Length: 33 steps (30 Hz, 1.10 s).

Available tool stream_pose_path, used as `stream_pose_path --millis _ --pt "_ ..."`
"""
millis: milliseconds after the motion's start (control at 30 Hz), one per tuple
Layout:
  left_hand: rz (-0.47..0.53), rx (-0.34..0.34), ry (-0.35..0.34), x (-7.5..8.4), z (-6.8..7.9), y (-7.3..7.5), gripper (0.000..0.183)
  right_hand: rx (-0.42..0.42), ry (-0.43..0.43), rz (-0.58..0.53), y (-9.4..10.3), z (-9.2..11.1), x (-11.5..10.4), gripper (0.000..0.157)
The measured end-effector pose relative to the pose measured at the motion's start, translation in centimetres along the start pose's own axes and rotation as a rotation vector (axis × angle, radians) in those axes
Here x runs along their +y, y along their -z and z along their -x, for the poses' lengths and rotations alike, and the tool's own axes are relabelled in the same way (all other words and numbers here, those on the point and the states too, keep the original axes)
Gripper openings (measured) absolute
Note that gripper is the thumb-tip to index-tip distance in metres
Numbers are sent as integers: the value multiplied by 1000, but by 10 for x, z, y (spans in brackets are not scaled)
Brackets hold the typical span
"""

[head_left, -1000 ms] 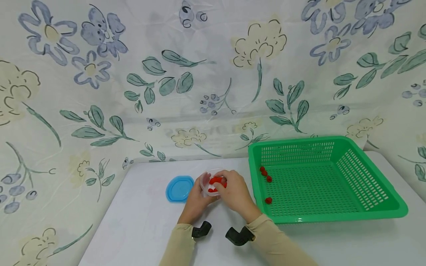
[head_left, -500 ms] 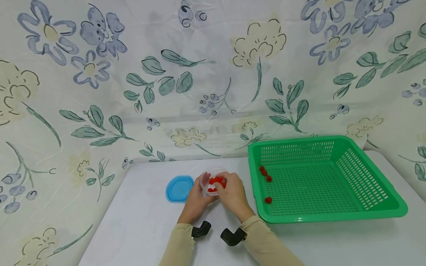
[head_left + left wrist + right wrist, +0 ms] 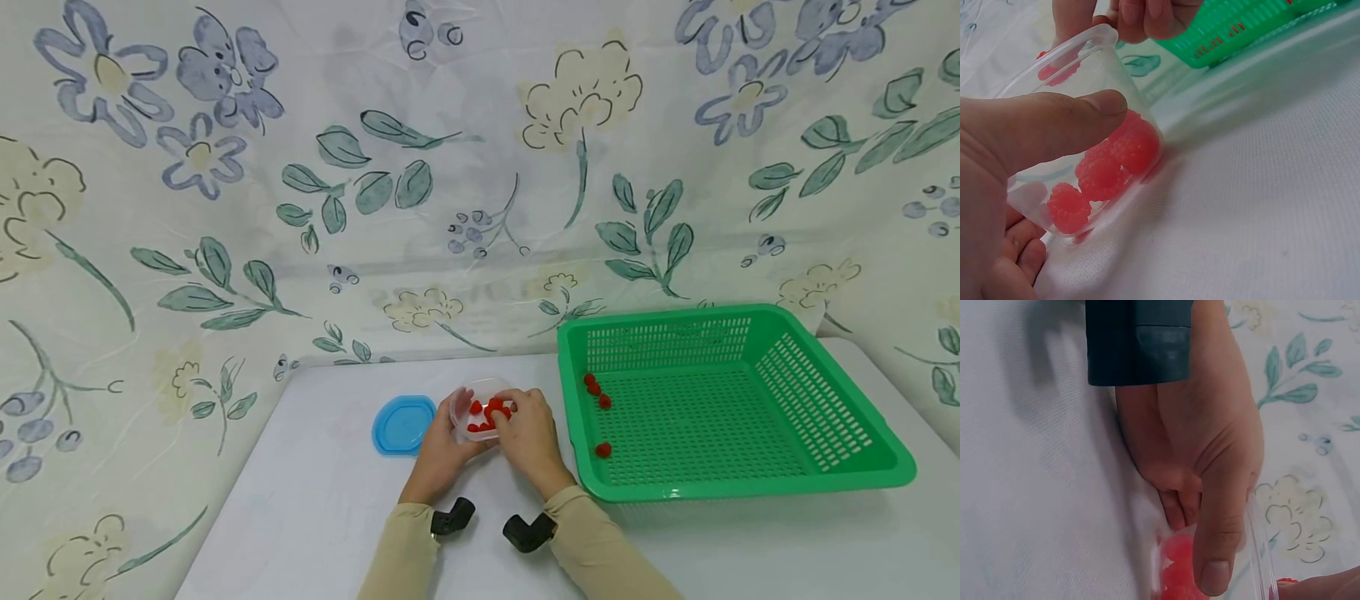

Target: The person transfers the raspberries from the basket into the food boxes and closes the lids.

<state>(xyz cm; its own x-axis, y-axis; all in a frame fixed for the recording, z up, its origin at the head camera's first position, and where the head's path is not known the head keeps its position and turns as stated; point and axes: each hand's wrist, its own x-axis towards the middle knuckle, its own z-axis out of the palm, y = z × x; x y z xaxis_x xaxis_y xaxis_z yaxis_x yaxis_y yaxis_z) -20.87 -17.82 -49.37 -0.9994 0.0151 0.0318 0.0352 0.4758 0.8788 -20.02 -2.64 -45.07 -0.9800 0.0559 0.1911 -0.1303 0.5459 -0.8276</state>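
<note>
Fingers [image 3: 1054, 125] of the left hand [image 3: 442, 446] are wrapping the tilted clear cup [image 3: 476, 408] on the tabletop [image 3: 315, 500], while the right hand [image 3: 528, 433] is pinching a berry [image 3: 495, 406] at its mouth. Keeping the cup steady and tilted, and pinching gently, seems wise. More berries are sitting inside. Beside it a blue lid [image 3: 403, 423] is lying; farther right, the green basket [image 3: 825, 475] is holding four berries.

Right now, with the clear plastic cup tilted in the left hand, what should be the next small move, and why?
Probably lift out one red raspberry. The left hand holds the clear plastic cup tilted, and the right hand has its fingertips at the open rim. Four raspberries already lie in the green plastic basket beside it.
</note>
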Motion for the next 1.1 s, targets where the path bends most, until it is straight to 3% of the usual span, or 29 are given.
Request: stream_pose_path --millis 500,1100 --pt "-8 0 -4 1 0 0 94 -19 -6 -17 -1 0 -1 22" --pt "-15 -6 0 3 2 2 93 -60 130 -64 25 10 -30 23"
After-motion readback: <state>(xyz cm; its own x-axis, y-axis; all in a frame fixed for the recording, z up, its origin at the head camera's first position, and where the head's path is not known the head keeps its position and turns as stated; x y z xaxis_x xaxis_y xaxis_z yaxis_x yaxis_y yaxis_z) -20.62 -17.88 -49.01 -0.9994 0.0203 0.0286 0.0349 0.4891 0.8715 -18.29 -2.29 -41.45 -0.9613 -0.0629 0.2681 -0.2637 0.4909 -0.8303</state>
